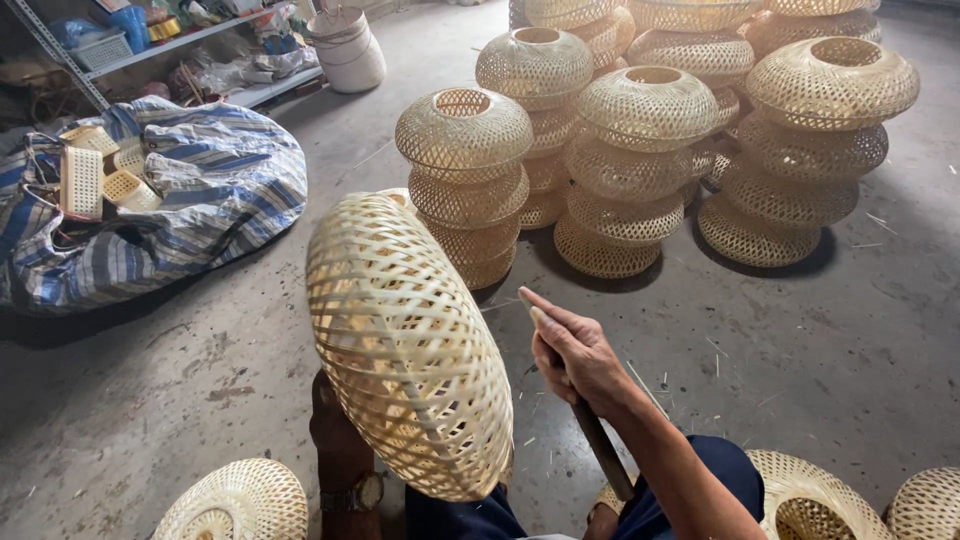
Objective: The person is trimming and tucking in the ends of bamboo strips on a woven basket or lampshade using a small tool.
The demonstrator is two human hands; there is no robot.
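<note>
— What have we got in our right hand (578,358)?

— It's closed around a dark-handled tool (598,440), just to the right of the woven bamboo shade (405,345), which stands tilted on edge.

— And our left hand?

— Hidden behind the shade; we can't tell its grip. Only the forearm with a wristwatch (367,492) shows below it.

— Beyond our hands?

— Stacks of finished shades (640,150), well apart; a striped bag (200,200) off to the left.

A stained grey concrete floor (830,330) is strewn with thin bamboo slivers. A cluttered grey metal shelf (180,45) is set along the far left, and even daylight is cast throughout.
</note>
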